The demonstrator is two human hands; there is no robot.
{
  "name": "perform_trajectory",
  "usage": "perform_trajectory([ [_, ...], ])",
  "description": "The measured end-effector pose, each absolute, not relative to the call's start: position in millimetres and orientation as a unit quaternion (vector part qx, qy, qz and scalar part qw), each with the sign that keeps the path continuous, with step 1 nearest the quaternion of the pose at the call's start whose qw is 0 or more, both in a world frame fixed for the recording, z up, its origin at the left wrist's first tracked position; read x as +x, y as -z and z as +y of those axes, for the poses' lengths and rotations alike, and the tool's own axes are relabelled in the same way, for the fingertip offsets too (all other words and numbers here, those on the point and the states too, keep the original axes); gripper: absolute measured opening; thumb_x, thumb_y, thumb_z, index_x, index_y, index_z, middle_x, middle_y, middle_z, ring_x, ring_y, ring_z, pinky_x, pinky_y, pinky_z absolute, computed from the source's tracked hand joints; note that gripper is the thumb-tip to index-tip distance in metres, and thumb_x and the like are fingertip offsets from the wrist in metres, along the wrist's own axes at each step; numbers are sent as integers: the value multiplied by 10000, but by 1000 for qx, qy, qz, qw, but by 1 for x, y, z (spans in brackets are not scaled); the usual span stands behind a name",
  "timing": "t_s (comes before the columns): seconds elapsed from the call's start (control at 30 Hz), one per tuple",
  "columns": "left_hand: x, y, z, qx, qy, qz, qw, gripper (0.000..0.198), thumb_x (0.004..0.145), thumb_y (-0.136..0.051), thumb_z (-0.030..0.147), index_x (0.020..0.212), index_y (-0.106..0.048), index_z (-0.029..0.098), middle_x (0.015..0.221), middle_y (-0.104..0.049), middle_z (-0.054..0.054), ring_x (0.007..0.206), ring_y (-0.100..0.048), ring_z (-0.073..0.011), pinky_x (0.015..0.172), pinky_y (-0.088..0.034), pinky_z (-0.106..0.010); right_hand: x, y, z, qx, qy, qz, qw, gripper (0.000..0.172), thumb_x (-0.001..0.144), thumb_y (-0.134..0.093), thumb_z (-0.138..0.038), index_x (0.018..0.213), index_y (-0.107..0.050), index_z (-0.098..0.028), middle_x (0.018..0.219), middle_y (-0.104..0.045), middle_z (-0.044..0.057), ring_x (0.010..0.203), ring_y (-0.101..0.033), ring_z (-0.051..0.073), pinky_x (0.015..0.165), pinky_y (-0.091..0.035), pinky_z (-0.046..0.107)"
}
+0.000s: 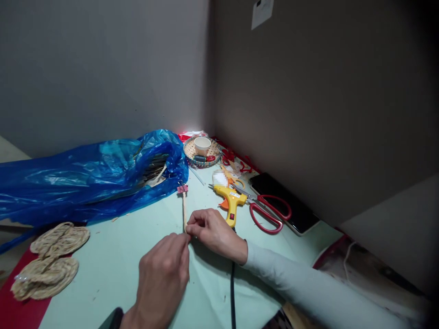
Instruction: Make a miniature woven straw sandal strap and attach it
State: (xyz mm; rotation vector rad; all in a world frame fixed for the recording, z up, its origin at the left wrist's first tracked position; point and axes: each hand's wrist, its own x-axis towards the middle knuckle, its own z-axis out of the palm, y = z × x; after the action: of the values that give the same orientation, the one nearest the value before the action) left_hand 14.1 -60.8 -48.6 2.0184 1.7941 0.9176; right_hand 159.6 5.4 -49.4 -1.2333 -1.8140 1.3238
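A thin wooden stick (pixel 184 208) lies on the pale green table (pixel 113 260), with a small pink clip (pixel 182 188) on its far end. My right hand (pixel 214 233) pinches the stick's near end, fingers closed. My left hand (pixel 163 272) meets it there, fingertips pinched at the same end; what they grip is hidden. A yellow glue gun (pixel 231 201) lies just beyond my right hand, its black cord (pixel 233 292) running under my wrist.
A big blue plastic bag (pixel 78 176) of bamboo strips fills the left back. Woven straw coils (pixel 51 260) lie at left. Red-handled scissors (pixel 269 212), a black phone (pixel 286 201) and a round woven tray (pixel 202 153) with a white cup (pixel 202 145) sit at the right back by the walls.
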Motion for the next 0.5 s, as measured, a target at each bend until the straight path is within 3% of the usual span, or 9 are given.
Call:
perform_trajectory([
  [0.1,24,60,-66,724,-320,601,108,271,841,-492,207,687,-714,227,613,-648,-98,605,-553,-265,640,-336,-371,161,51,8,-462,-511,-669,280,151,790,-614,-117,648,-647,-154,558,-571,-36,586,-511,112,590,-372,218],
  [0.23,22,60,-67,734,-328,581,130,244,831,-524,213,673,-709,234,602,-637,-81,585,-534,-248,631,-336,-366,160,54,10,-469,-531,-650,275,93,759,-663,-153,667,-656,-143,602,-601,-22,598,-512,113,575,-373,216],
  [0.4,1,41,-48,666,-356,614,228,204,862,-547,324,706,-639,232,752,-655,-70,746,-597,-264,715,-395,-358,161,49,6,-448,-571,-633,270,104,809,-596,-164,729,-656,-135,666,-685,11,569,-496,104,538,-363,202],
  [0.5,-6,38,-32,613,-347,610,364,191,860,-560,380,791,-640,221,784,-684,-57,788,-642,-260,746,-456,-349,161,45,4,-426,-591,-633,262,142,866,-523,-167,782,-634,-138,669,-701,16,528,-466,96,513,-344,196],
])
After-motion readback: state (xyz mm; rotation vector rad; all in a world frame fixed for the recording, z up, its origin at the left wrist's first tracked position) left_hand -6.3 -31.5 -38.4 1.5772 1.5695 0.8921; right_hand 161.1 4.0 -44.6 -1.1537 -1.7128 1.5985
